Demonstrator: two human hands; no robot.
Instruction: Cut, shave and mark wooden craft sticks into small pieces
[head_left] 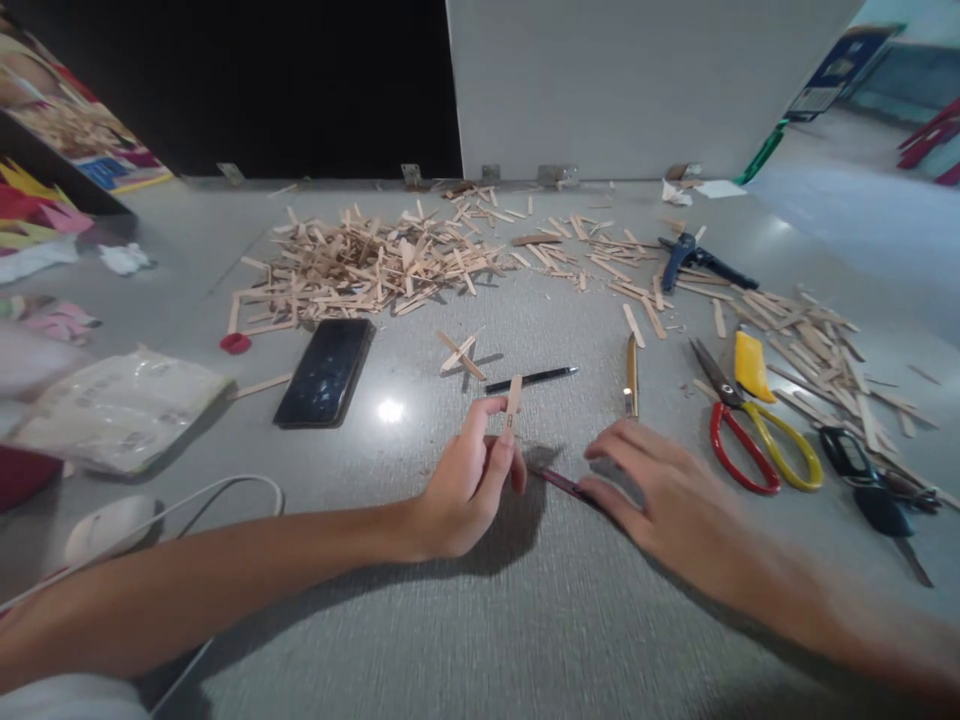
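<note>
My left hand (472,478) pinches a short flat wooden craft stick (514,402) upright between thumb and fingers, with small dark marks near its lower end. Over the table to the right is my right hand (652,475), slightly blurred, its thumb and fingers apart. A slim dark-reddish tool (559,483) lies between the hands; the right thumb is at its near end, and I cannot tell whether they touch. Just beyond the left hand lies a black pen (532,378), with a few crossed sticks (461,355) behind it. A yellowish cutter-like tool (631,375) lies beyond my right hand.
A heap of wooden sticks (360,265) spreads at the back. On the left are a phone (325,372), a plastic packet (124,408) and a white cable (240,478). Scissors (750,425), a dark blue clamp-like tool (705,262) and scattered sticks (810,330) lie right.
</note>
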